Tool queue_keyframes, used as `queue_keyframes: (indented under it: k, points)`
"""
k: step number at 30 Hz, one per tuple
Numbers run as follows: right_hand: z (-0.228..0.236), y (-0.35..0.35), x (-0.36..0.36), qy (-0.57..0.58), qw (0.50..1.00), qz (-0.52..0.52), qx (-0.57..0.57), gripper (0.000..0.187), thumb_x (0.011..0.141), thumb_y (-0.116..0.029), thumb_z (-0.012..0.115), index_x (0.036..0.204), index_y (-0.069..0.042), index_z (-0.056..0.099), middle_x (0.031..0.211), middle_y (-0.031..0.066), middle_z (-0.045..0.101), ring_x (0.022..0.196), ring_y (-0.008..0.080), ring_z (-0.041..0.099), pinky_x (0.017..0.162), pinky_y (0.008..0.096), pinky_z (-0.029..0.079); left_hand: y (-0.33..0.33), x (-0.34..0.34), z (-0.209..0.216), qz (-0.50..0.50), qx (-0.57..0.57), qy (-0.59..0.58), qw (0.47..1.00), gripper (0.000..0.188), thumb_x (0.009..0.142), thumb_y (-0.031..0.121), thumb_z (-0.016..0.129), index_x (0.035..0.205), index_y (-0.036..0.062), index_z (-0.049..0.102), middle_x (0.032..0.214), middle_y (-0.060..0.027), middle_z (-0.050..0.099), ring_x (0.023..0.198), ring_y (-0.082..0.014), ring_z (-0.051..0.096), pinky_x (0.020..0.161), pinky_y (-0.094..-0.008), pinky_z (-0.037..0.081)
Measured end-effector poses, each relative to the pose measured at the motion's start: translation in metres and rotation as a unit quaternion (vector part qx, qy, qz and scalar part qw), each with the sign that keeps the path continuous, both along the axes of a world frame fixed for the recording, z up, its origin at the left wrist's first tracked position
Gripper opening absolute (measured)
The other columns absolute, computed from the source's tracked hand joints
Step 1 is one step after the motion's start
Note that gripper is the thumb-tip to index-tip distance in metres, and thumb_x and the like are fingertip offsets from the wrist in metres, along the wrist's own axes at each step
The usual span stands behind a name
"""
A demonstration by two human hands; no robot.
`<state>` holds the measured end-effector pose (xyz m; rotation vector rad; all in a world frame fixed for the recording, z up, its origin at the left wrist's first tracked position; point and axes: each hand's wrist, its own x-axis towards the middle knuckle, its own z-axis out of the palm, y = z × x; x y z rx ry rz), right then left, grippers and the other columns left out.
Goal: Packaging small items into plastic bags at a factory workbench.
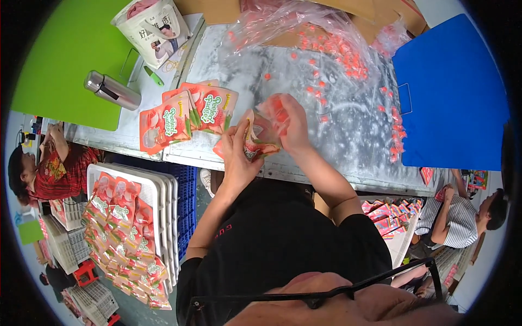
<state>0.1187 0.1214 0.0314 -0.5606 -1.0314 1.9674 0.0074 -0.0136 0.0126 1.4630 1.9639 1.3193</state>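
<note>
My left hand [239, 160] grips a candy pouch [260, 140], red and peach-coloured, tilted over the near part of the table. My right hand [296, 127] is curled around several small red wrapped candies [278, 113] right at the pouch's upper edge. Motion blurs those candies a little, and whether any lie inside the pouch cannot be seen. Left of my hands, flat pouches [213, 108] of the same print lie in an overlapping pile. Loose red candies [322, 84] are scattered on the metal tabletop [348, 141] beyond my right hand.
A clear plastic bag [272, 24] spills candies at the back. Green [65, 65] and blue [451, 92] panels flank the table. A steel flask [114, 89], a green-handled tool [154, 76] and a tote bag [155, 35] stand left. Filled pouches [122, 217] cover stacked white trays [168, 217]. People sit on both sides.
</note>
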Motion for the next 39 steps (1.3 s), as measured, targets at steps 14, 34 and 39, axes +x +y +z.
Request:
queue_keyframes:
  k: [14,34,39]
  points:
    - [0.010,0.006,-0.006,-0.214,0.941,-0.099,0.244,0.014,0.093,-0.010,0.063,0.104,-0.001,0.064,0.100,0.0060,0.064,0.086,0.0109,0.059,0.078,0.0250,0.048,0.005,0.008,0.000,-0.078,0.011,0.053,0.996,0.098,0.058,-0.008,0.074,0.147,0.0106,0.036,0.132,-0.0221,0.038,0.123,-0.0406,0.041,0.105,-0.0465,0.039]
    - [-0.104,0.174,0.095,-0.243,0.957,0.101,0.120,0.057,0.104,-0.049,0.036,0.143,-0.010,0.049,0.149,0.0128,0.046,0.143,0.0273,0.034,0.119,0.0395,0.021,-0.011,-0.012,-0.020,0.070,0.051,-0.100,0.991,0.088,0.065,0.000,0.077,0.141,-0.0010,0.033,0.125,-0.0194,0.041,0.120,-0.0347,0.043,0.105,-0.0423,0.035]
    - [-0.103,0.140,0.127,-0.352,0.899,0.038,0.258,0.053,0.102,-0.044,0.042,0.145,-0.014,0.047,0.151,0.0092,0.043,0.146,0.0288,0.029,0.120,0.0407,0.018,-0.014,-0.016,-0.023,0.051,0.053,-0.102,0.992,0.084,0.066,0.003,0.078,0.139,-0.0008,0.036,0.125,-0.0189,0.042,0.119,-0.0342,0.044,0.105,-0.0419,0.035]
